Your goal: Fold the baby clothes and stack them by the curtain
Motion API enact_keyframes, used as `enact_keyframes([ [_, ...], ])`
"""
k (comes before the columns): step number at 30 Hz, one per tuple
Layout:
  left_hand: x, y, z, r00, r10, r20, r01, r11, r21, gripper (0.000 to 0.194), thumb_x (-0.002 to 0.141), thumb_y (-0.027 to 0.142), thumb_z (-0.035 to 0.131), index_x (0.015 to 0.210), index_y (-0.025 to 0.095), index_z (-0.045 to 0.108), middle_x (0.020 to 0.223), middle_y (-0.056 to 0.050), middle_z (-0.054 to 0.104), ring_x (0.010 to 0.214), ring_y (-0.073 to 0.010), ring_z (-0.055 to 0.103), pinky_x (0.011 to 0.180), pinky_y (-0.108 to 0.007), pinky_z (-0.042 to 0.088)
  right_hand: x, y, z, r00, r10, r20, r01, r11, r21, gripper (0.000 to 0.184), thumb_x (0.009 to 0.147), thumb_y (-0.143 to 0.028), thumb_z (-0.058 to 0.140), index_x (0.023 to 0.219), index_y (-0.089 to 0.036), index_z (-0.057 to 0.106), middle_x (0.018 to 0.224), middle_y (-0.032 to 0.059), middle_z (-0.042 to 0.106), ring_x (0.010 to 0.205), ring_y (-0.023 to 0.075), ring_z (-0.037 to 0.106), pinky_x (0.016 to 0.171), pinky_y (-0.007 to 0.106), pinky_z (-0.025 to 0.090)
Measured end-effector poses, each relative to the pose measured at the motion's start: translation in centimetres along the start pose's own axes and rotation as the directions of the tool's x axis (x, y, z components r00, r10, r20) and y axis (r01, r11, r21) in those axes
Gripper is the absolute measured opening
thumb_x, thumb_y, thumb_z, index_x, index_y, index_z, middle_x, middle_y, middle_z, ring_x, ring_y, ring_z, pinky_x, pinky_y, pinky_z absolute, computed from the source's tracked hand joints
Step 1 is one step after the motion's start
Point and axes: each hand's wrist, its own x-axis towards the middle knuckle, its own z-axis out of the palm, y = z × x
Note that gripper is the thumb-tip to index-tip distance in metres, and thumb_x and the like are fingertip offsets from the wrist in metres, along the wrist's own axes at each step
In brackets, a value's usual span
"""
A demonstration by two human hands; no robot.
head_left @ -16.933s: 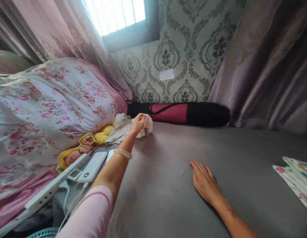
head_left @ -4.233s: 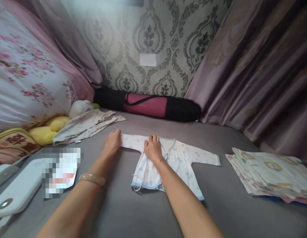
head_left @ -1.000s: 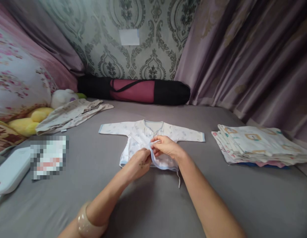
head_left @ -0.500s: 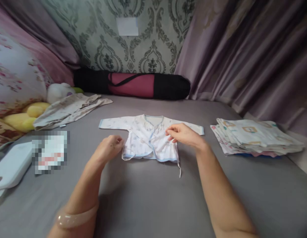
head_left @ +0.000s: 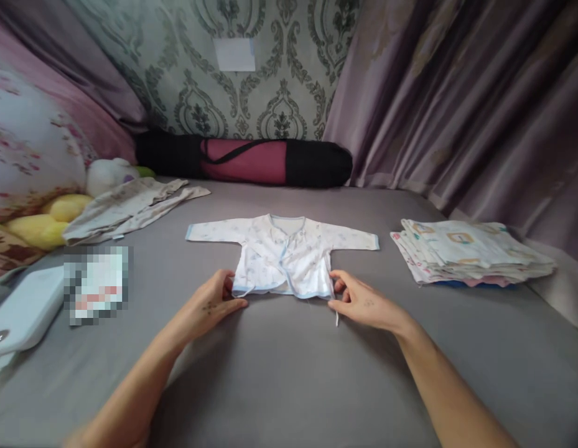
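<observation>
Left hand (head_left: 237,289) and right hand (head_left: 336,292) at the lower corners of a small white shirt (head_left: 265,258)

A grey sheet (head_left: 289,373) fills the lower frame, below the patterned wall (head_left: 177,74). A mauve curtain (head_left: 410,93) hangs at the upper right, and floral bedding (head_left: 27,143) swells at the left edge. Across the upper middle, against the foot of the wall, lies a long black and crimson bag (head_left: 244,163).

A stack of folded printed cloths (head_left: 470,246) sits right of centre. The blue-edged shirt lies flat in the middle, front upward, sleeves spread wide. The pale garment (head_left: 130,208) lies loose at centre left, near a yellow plush toy (head_left: 50,221) and a white plush toy (head_left: 109,174).

The left hand is at the shirt's left hem corner, thumb and forefinger narrowly parted; the right hand mirrors it at the right corner. I cannot tell whether either has hold of the cloth.

A white device (head_left: 25,305) lies at the lower left beside a pixelated object (head_left: 99,286). A thin white tie (head_left: 336,318) trails below the right hand.
</observation>
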Motion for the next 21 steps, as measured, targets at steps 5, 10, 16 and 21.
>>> enact_keyframes([
  [5,-0.4,0.1,1.2,0.998,0.037,-0.054,-0.036,0.999,0.015,0.035,0.082,0.042,0.052,0.110,0.019,0.051,0.081,-0.001,0.062,0.072,-0.0169,0.057,0.067,-0.028,0.045,-0.1,-0.3,1.8,0.987,-0.044,-0.152,0.017,0.985,-0.173,0.032,0.083,-0.026,0.050,0.114,-0.021,0.055,0.090,0.0024,0.063,0.076,0.0156,0.058,0.067,0.026,0.042],
  [10,-0.3,0.0,1.9,0.989,-0.024,-0.144,0.012,0.996,-0.086,0.038,0.082,0.041,0.050,0.111,0.018,0.055,0.081,-0.001,0.060,0.071,-0.0155,0.056,0.064,-0.026,0.044,-0.3,-1.5,2.8,0.967,0.003,-0.255,-0.071,0.963,-0.261,0.034,0.081,-0.016,0.046,0.113,-0.020,0.058,0.095,0.0051,0.067,0.085,0.0186,0.062,0.072,0.027,0.040],
  [16,-0.1,0.8,2.6,0.974,-0.022,-0.226,0.042,0.996,0.083,0.034,0.082,0.040,0.046,0.107,0.019,0.056,0.069,0.003,0.056,0.062,-0.0144,0.053,0.063,-0.025,0.041,-0.7,-3.3,3.7,0.950,0.088,-0.300,-0.203,0.904,-0.376,0.031,0.087,-0.021,0.045,0.116,-0.020,0.055,0.103,0.0090,0.069,0.089,0.0241,0.065,0.068,0.030,0.038],
  [21,0.0,0.2,2.3,0.981,0.052,-0.187,0.004,0.958,0.288,0.029,0.084,0.033,0.041,0.110,0.024,0.049,0.072,0.003,0.057,0.064,-0.0155,0.054,0.062,-0.025,0.039,-0.7,-2.2,3.5,0.968,0.037,-0.248,-0.149,0.881,-0.450,0.031,0.091,-0.020,0.043,0.121,-0.020,0.050,0.099,0.0100,0.069,0.087,0.0242,0.066,0.066,0.029,0.036],
])
